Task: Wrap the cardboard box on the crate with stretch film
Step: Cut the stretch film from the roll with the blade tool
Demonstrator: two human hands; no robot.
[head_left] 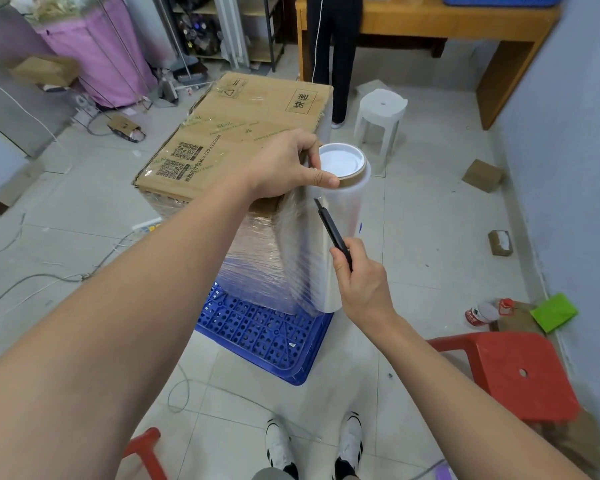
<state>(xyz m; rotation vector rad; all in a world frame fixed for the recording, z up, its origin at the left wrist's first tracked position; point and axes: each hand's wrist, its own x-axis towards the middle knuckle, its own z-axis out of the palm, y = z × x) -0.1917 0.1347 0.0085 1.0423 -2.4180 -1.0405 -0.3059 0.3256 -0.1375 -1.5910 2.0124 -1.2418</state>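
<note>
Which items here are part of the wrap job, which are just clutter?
In the job: cardboard box, blue crate, stretch film roll held by left hand, black cutter in right hand.

Lying about: white stool, red stool, small cartons, green card.

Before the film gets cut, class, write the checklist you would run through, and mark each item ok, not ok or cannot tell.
1. Left hand steadies the film roll at its top rim: ok.
2. Right hand has a firm grip on the black cutter: ok.
3. Cutter tip sits at the film stretched between roll and cardboard box: ok.
4. Box sides wrapped: ok.
5. Box sits on the blue crate: ok.
6. Blade extended: cannot tell.
</note>
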